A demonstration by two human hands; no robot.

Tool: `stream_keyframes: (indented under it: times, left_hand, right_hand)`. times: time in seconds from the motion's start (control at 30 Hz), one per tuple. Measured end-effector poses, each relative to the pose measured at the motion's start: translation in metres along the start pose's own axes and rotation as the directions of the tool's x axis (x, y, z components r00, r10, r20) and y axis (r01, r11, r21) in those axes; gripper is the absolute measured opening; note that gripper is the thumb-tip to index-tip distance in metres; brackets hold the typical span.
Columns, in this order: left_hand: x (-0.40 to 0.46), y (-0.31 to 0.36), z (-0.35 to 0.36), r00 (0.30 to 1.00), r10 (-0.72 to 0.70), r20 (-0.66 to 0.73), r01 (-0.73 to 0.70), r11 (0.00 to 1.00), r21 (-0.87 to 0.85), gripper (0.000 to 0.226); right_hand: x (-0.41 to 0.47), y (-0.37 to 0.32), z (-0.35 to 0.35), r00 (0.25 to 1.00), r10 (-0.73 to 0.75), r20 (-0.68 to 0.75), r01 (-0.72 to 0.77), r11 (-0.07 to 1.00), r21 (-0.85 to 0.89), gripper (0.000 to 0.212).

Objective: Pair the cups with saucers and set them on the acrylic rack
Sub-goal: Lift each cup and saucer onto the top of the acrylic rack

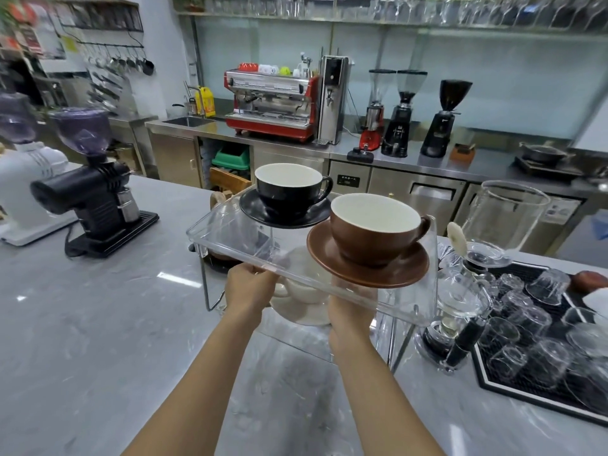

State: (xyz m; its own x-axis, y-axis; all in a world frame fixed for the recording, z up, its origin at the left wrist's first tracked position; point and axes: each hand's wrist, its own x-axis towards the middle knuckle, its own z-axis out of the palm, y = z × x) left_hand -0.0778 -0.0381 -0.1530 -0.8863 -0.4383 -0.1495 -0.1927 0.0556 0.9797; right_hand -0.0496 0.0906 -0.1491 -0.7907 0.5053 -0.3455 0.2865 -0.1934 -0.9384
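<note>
Cream cup (304,284) and its saucer (307,312) sit under the acrylic rack's (230,232) top shelf, seen through the clear plastic. Your left hand (248,287) curls round the saucer's left edge; your right hand (350,311) holds its right side, fingers partly hidden. On the shelf above, a brown cup (375,228) stands on a brown saucer (368,269), and behind it a black cup (289,189) on a black saucer (283,215). Upturned glasses (526,327) lie on the mat (513,390) to your right.

Bright, even light from overhead glints off the grey counter (98,324). The wide lens bends the edges, and the left side smears with blur.
</note>
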Motion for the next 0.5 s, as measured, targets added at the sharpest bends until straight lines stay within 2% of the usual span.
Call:
stream_keyframes:
  times: [0.07, 0.23, 0.4, 0.5]
  left_hand:
    - [0.000, 0.002, -0.003, 1.000, -0.004, 0.009, 0.004, 1.000, 0.000, 0.026]
    - [-0.003, 0.001, -0.004, 0.999, -0.019, 0.033, 0.020, 1.000, -0.009, 0.030]
    - [-0.004, 0.000, -0.006, 0.997, -0.024, 0.070, 0.025, 0.999, -0.021, 0.038]
    - [-0.006, -0.001, -0.009, 0.999, 0.010, 0.039, -0.011, 1.000, 0.004, 0.030]
  right_hand:
    - [0.001, 0.000, 0.003, 0.999, 0.041, 0.017, -0.042, 0.999, 0.016, 0.023]
    - [0.009, 0.006, 0.007, 1.000, 0.014, 0.003, -0.014, 1.000, -0.001, 0.027]
    - [0.009, 0.002, -0.001, 1.000, 0.011, 0.006, -0.011, 1.000, 0.020, 0.016]
    - [-0.001, -0.006, -0.006, 0.999, 0.028, 0.034, -0.028, 0.999, -0.018, 0.021]
